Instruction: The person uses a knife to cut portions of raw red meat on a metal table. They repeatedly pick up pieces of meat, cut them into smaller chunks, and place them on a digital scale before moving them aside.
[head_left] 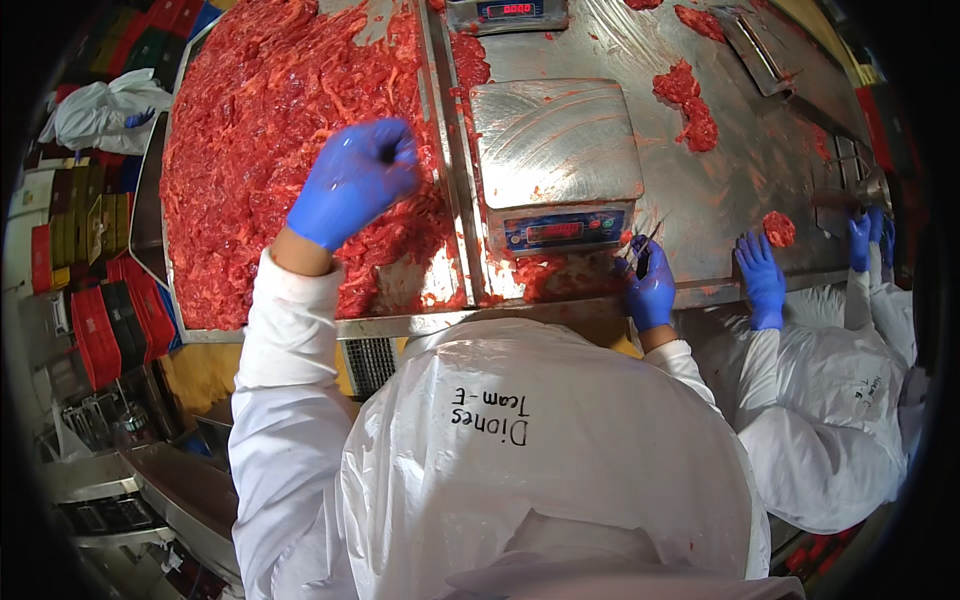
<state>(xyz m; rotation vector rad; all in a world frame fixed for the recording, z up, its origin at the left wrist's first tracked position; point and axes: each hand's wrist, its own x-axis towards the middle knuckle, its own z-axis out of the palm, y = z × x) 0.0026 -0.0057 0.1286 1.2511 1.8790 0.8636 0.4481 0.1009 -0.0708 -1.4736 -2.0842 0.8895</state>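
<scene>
Nearest my camera spreads a white apron (600, 430), its sleeves running out to both blue-gloved hands. My left grip (355, 185) is curled over the raw meat (250, 170); I can't tell whether its fingers pinch any. The meat lies beneath and around that grip, heaped across a wide steel tray (452, 170). It looks wet and glossy, bright to deep red, in ragged soft strips with paler streaks. My right grip (652, 290), well apart from the heap, is bent inward at the near edge of the desk (690, 205); something dark shows by its fingers, too unclear to say if it's held. Between the grips sits a scale (558, 145); farther right, a co-worker's gloved hand (763, 275) rests just beside a small red lump (778, 229).
</scene>
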